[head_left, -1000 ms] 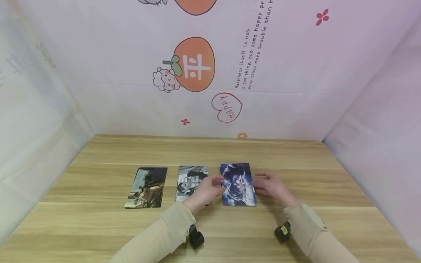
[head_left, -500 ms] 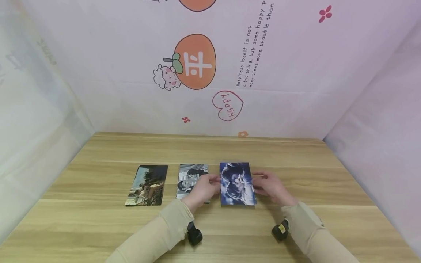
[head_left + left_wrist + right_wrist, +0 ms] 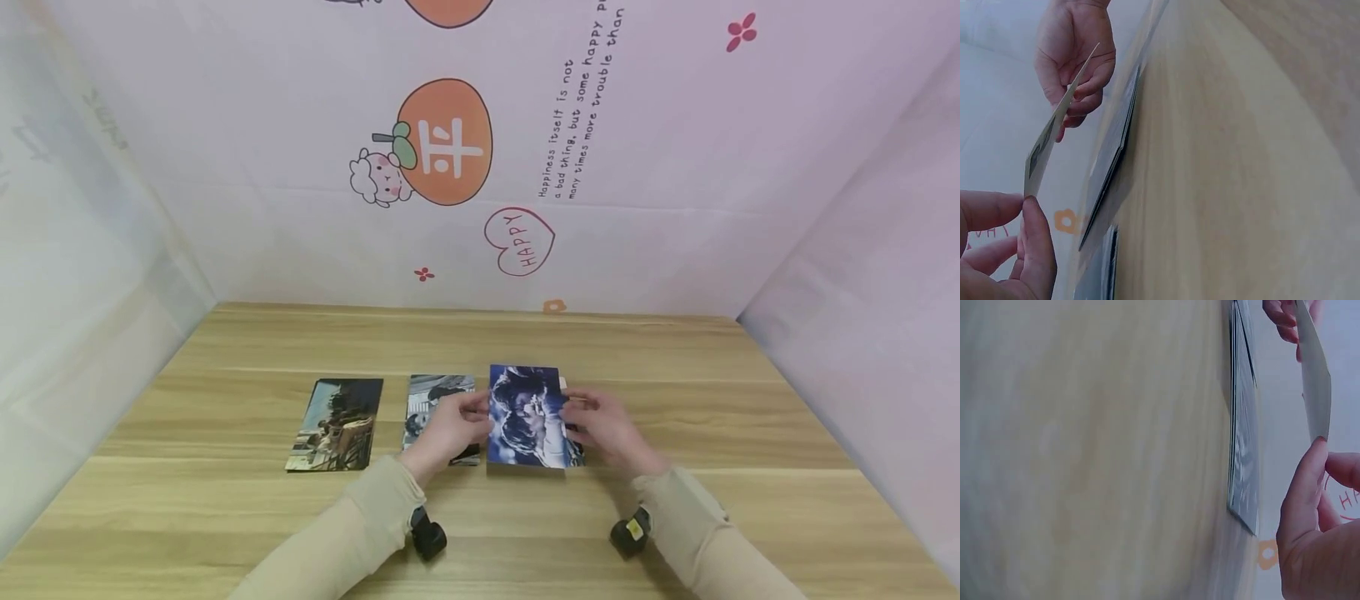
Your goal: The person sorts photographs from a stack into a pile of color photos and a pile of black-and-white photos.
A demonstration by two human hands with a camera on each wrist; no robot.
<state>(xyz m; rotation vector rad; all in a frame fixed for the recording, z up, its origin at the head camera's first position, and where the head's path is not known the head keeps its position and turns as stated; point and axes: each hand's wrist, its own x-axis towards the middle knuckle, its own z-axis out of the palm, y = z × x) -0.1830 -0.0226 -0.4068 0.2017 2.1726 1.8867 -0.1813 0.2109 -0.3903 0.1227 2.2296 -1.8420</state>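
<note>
Right now both hands hold one blue photo (image 3: 527, 415) by its short side edges, lifted off the desk (image 3: 675, 517) near its middle. The left hand (image 3: 444, 427) pinches the photo's left edge between thumb and fingers; the right hand (image 3: 609, 429) does the same on the right edge. Each grip is closed on the card at its rim only, probably so the printed face stays free of fingerprints.

From the left wrist view the photo (image 3: 1060, 122) stands clear of the wood, tilted, with the thumb (image 3: 1038, 240) pressed to its near corner and the other hand (image 3: 1075, 53) at the far end. Beneath it lies a stack (image 3: 1113, 147) of further prints, flat on the desk. The right wrist view shows the same: the card (image 3: 1313, 375) raised edge-on, the stack (image 3: 1242, 425) lying below it. How many prints the stack holds I cannot tell; the edges blur together.

Toward the left edge of the desk two more photos lie face up in a row, a grey one (image 3: 437, 398) partly hidden by the left hand and a dark one (image 3: 335, 423) just beyond it, spaced apart so that each can be seen whole.
</note>
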